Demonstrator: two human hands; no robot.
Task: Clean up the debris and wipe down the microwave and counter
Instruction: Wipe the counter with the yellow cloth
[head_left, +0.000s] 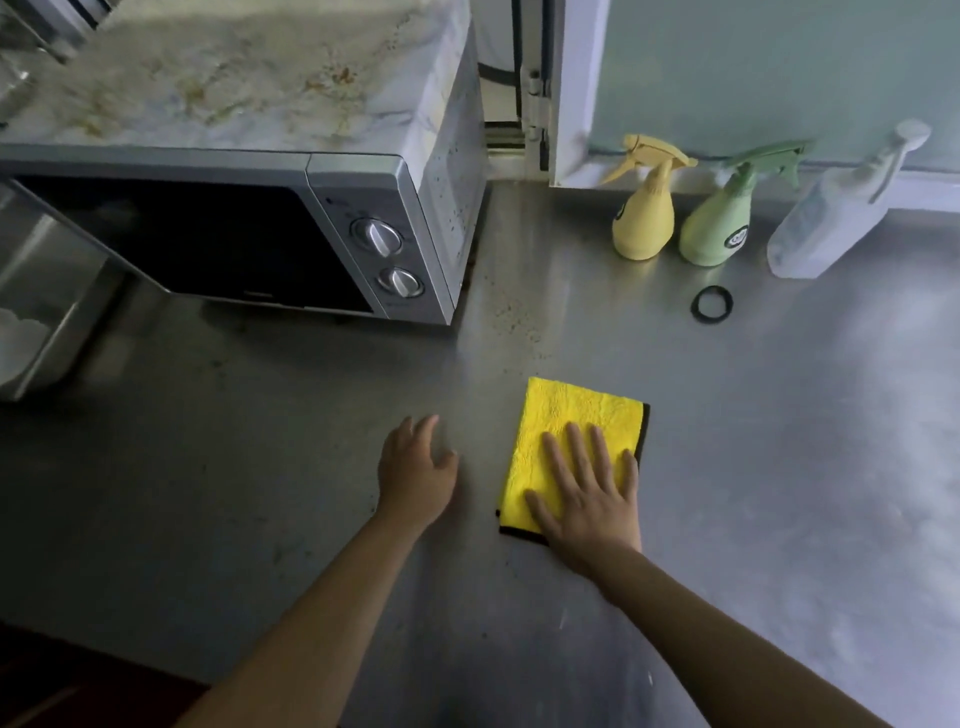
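Nearest, two bare forearms reach in from the near edge over a grey metal desk (779, 467). The right hand (589, 493) lies flat, fingers straight and slightly spread, pressing down on a folded yellow cloth (571, 415) with a dark edge; it grips nothing, only rests on top. The cloth lies flat on the desk, right of centre, its far half uncovered. Just left of it, apart from the cloth, the left hand (415, 467) hovers at or on the desk surface with fingers loosely bent and holding nothing; whether it touches the metal I cannot tell.

Farther on, brown specks of debris (511, 317) are scattered on the desk between the cloth and the microwave's right front corner. A black ring (711, 304) lies flat to the right of them.

Beyond the ring, three spray bottles stand near the back wall in a row: a yellow bottle (641, 218), a green bottle (719, 228) to its right, and a clear bottle (826, 228) farthest right.

At the far left sits the microwave (363, 218), silver with two round knobs (389, 260) on its right front panel. Its door (47, 280) hangs open to the left. The top of the microwave (234, 78) is stained with brownish marks, and its right side is speckled.
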